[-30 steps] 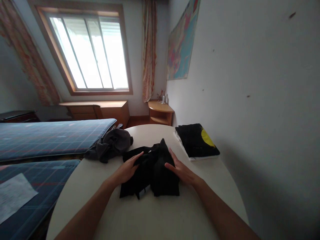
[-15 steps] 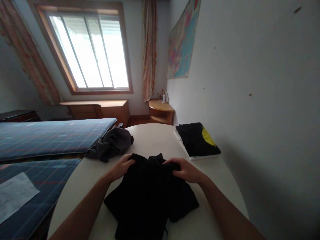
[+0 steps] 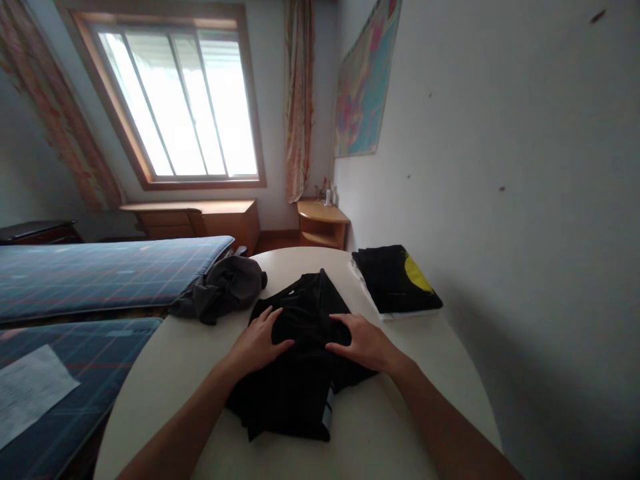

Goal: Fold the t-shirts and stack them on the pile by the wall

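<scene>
A black T-shirt [image 3: 295,383] lies rumpled on the round white table [image 3: 410,420], with a pale strip at its near edge. My left hand [image 3: 256,343] rests on the shirt's left side, thumb apart from the fingers. On the other side, my right hand [image 3: 367,341] lies on the cloth with thumb and fingers spread. Neither hand visibly pinches the fabric. Between the hands the shirt shows folds, and its far end extends past my fingertips.
A crumpled dark grey garment [image 3: 230,283] sits at the table's left edge. At the right, a folded black garment with a yellow patch [image 3: 390,277] tops a white one, near the wall [image 3: 525,267]. Plaid mattresses [image 3: 125,273] stand left, one bearing a paper sheet [image 3: 33,393].
The shirt's raised far part has come down flat and stretches farther across the table. Its near edge has moved away from me. Both hands have loosened from the cloth and spread their fingers.
</scene>
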`<state>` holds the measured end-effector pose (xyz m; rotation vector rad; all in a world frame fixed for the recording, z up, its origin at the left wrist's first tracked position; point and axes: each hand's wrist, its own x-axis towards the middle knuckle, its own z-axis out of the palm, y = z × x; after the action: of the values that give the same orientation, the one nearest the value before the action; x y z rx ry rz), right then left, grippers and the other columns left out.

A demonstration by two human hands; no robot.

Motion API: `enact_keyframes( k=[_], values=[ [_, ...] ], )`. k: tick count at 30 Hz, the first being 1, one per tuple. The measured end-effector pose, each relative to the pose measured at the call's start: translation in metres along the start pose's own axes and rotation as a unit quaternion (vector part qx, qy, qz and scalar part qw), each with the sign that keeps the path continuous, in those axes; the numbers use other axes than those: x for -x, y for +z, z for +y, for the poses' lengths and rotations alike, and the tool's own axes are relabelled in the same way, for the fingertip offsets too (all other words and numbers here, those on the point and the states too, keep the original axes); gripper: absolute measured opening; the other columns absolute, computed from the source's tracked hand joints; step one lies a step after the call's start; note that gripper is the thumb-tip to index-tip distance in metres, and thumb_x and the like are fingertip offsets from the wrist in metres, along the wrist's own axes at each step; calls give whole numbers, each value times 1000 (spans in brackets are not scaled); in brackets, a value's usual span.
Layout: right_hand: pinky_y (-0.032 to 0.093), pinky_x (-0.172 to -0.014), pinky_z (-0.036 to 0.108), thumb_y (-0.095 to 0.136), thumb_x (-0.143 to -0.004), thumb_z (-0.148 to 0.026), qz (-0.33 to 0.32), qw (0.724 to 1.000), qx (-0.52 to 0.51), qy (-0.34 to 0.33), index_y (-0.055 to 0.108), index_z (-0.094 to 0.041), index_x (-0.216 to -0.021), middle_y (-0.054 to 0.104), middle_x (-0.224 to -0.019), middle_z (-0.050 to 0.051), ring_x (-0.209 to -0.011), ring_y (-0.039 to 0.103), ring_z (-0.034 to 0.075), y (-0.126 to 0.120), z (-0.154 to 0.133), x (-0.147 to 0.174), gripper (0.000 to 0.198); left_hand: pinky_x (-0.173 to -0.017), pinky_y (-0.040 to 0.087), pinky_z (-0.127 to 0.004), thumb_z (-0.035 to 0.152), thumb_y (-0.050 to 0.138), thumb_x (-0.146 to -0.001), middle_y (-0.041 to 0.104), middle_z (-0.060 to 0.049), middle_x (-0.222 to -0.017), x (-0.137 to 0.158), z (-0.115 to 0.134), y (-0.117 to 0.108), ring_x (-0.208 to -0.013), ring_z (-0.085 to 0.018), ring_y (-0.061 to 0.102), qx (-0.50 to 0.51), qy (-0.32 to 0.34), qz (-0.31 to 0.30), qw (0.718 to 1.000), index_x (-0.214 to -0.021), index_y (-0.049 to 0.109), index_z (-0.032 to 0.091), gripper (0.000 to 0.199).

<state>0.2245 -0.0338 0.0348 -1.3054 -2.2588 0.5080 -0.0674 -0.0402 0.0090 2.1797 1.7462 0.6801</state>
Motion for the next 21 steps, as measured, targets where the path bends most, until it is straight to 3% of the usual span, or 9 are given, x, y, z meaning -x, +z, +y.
enact_keyframes(
  k=[3,6,8,11,13,14,16,18,21],
  values=[
    [48,-86,36,66,-82,-33,-14,999,30,22,71,-23,-100,73,-102,7,-97,66,25,0,-4,-1,21,-108,42,-43,26,65,-78,61,-14,-136,1,9,-2,-127,-31,56,-9,28,-30,999,-133,58,18,56],
    [45,-70,31,59,-84,-26,5,996,52,72,67,-24,-88,72,-84,3,-80,67,22,-5,-4,-5,10,-97,49,-39,16,51,-84,73,-7,-114,-3,10,-12,-108,-27,67,-18,24,-16,999,-114,69,23,36],
    [43,-66,30,56,-87,-28,65,989,67,117,66,-23,-91,72,-82,4,-77,67,22,-11,-2,-7,12,-95,50,-38,16,44,-88,75,-5,-109,-6,7,-21,-103,-26,69,-20,17,34,999,-107,71,24,34],
    [45,-69,32,50,-91,-30,199,965,76,155,64,-22,-103,71,-88,8,-80,67,24,-22,5,-8,20,-104,46,-38,19,40,-92,67,-5,-128,-10,0,-35,-116,-25,63,-36,27,174,984,-111,71,24,37],
    [48,-77,35,46,-93,-30,272,952,73,120,62,-21,-114,70,-97,10,-87,66,25,-27,9,-9,28,-109,41,-42,23,42,-94,60,-7,-137,-9,1,-40,-123,-28,56,-78,27,254,964,-115,70,23,35],
    [49,-83,37,45,-93,-29,289,951,71,87,61,-21,-117,68,-103,11,-93,65,26,-27,11,-9,30,-108,40,-44,26,43,-95,60,-9,-135,-8,4,-41,-122,-30,56,-98,31,266,958,-115,70,22,34],
    [46,-97,42,46,-93,-30,280,957,68,15,62,-21,-117,65,-115,12,-107,61,27,-26,12,-10,31,-101,45,-44,33,47,-96,66,-11,-119,-4,15,-40,-110,-29,61,-108,64,220,967,-114,69,22,31],
    [42,-107,45,50,-92,-31,219,973,62,-39,66,-22,-113,61,-125,12,-119,56,28,-22,12,-9,28,-93,49,-40,38,52,-95,69,-8,-106,2,28,-35,-98,-25,64,-87,129,117,981,-115,68,23,30],
    [37,-113,48,60,-85,-26,72,992,46,-98,70,-24,-113,60,-133,9,-133,46,29,-15,13,-6,30,-96,48,-36,41,66,-87,66,-6,-120,9,41,-23,-105,-24,63,-60,227,-4,972,-127,63,28,42]
  ],
)
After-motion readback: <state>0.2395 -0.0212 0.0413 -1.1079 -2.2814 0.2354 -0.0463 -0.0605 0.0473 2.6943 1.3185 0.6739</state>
